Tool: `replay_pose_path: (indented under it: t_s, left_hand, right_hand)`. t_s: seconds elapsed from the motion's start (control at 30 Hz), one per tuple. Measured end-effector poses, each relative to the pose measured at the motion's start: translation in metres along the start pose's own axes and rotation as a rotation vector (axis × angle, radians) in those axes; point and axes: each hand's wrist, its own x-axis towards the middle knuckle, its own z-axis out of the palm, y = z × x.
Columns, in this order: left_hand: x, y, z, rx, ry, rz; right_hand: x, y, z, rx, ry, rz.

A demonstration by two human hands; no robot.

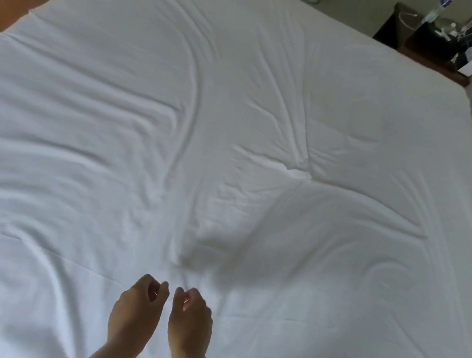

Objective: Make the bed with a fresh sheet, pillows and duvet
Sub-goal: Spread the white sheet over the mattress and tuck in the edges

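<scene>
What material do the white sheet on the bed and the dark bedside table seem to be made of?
White bed sheet: looks like thin woven fabric, perhaps cotton, matte; it lies in soft creases. Dark bedside table: probably wood or veneer, dark brown with a slight sheen; too far away to be sure.

head | looks forward-down over sheet (233,147); hands near bottom edge

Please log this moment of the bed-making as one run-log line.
step: sheet spread | sheet: wrinkled, covers bed | left hand: loosely curled, empty | right hand: same | pillows, duvet: not in view
</scene>
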Motion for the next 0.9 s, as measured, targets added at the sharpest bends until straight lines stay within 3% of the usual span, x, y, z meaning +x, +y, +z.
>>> replay_pose_path:
  t_s: [0.2,0.43,0.7,0.9]
  left_hand:
    - [0.006,-0.002,-0.016,0.016,-0.006,-0.058]
    - [0.035,-0.024,-0.078,-0.14,0.038,-0.162]
    - [0.105,-0.141,-0.21,-0.085,0.081,-0.223]
    - [0.145,-0.241,-0.355,0.011,0.092,-0.211]
  right_hand:
    - [0.003,-0.024,0.012,-0.011,-0.078,-0.011]
    - [-0.009,-0.087,0.063,-0.06,-0.14,-0.118]
    - [-0.066,-0.194,0.197,-0.167,-0.211,-0.18]
    - [-0.121,-0.283,0.305,-0.277,-0.208,-0.183]
